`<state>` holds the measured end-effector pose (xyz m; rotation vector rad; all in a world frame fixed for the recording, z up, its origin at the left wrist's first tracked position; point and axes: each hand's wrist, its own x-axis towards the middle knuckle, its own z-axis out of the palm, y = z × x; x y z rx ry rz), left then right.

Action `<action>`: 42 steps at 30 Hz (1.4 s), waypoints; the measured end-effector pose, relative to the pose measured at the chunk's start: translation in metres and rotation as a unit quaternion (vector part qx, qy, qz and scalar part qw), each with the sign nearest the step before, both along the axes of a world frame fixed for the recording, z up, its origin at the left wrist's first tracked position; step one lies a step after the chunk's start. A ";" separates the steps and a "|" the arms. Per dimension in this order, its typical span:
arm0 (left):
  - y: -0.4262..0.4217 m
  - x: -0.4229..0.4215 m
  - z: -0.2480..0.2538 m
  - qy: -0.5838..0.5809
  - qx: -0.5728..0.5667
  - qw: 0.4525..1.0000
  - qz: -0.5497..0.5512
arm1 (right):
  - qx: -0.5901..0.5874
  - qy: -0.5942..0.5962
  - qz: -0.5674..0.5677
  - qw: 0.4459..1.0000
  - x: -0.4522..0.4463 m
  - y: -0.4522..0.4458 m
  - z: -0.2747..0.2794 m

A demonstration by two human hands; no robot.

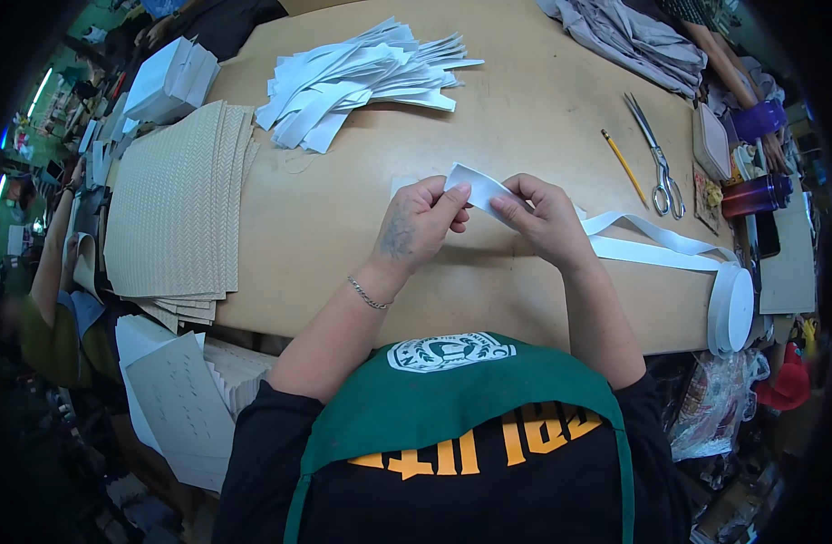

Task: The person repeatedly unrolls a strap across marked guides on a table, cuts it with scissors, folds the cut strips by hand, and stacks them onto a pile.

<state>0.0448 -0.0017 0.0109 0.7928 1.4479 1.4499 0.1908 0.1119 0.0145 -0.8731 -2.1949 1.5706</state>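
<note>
Between my two hands a short stretch of white flat band (473,181) is held up above the table, tilted. My left hand (416,220) is closed, pinching its left part between thumb and fingers. My right hand (552,220) is closed on its right part. From behind my right hand, two lengths of white band (652,253) run to the white rolls (731,306) at the table's right edge. Whether the held piece joins them is hidden by my hand. A small pale piece (401,184) lies just behind my left hand.
A heap of cut white strips (357,82) lies at the back. Stacked textured cream sheets (176,199) and a white block of pieces (171,82) stand left. A pencil (624,170), scissors (659,163) and purple bottle (756,195) are right. Other people's arms show at both sides.
</note>
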 end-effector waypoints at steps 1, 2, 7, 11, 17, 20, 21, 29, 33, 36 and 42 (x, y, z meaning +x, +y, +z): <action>0.000 0.000 0.000 0.016 -0.002 1.000 0.001 | -0.005 -0.004 -0.001 1.000 0.000 0.000 0.000; -0.001 0.000 0.001 0.032 -0.004 0.999 0.002 | -0.009 -0.008 -0.003 1.000 0.000 0.000 0.001; -0.002 -0.005 -0.005 0.129 0.021 0.991 0.000 | -0.006 -0.025 0.003 1.000 0.000 -0.001 0.002; 0.000 -0.002 -0.005 0.103 0.028 0.994 0.013 | -0.013 -0.042 0.001 0.999 0.000 -0.001 0.006; 0.000 -0.005 -0.007 0.097 0.023 0.995 0.012 | 0.034 -0.031 0.021 0.999 -0.003 -0.002 -0.001; 0.002 -0.005 -0.013 0.082 0.054 0.995 0.024 | 0.062 -0.017 0.027 0.998 -0.001 -0.002 0.000; 0.002 -0.007 -0.017 0.075 0.065 0.995 0.030 | 0.089 -0.025 0.023 0.995 0.005 0.000 0.001; 0.009 -0.010 -0.037 -0.066 -0.005 0.988 0.137 | 0.281 -0.179 -0.062 0.941 0.119 0.048 -0.004; 0.012 -0.006 -0.038 -0.074 -0.039 0.984 0.158 | 0.312 -0.220 -0.128 0.915 0.179 0.072 -0.015; 0.011 -0.005 -0.044 -0.053 -0.066 0.982 0.168 | 0.388 -0.247 -0.129 0.879 0.194 0.081 -0.033; 0.010 -0.011 -0.056 0.014 -0.069 0.986 0.150 | 0.427 -0.230 -0.179 0.856 0.188 0.082 -0.058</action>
